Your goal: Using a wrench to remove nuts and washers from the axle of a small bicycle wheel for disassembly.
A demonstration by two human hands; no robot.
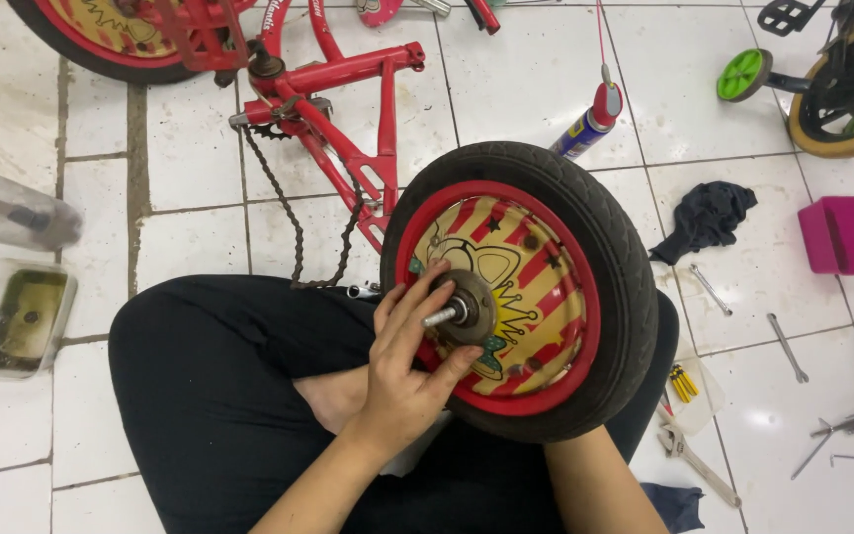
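Note:
A small bicycle wheel with a black tyre (617,247), a red rim and a yellow-and-red striped disc rests upright on my lap. My left hand (402,381) is on its metal hub (478,309), fingers above and thumb below, pinched around the hub where the threaded axle (439,317) sticks out. My right forearm (595,485) runs up behind the wheel. The right hand itself is hidden by the tyre.
A red bicycle frame (348,158) with a loose chain (289,213) lies just beyond my knees. A spray can (590,124), black rag (709,218), pink box (839,235), spanners (711,290) and an adjustable wrench (694,465) lie to the right. A greasy plastic tray (17,316) sits on the left.

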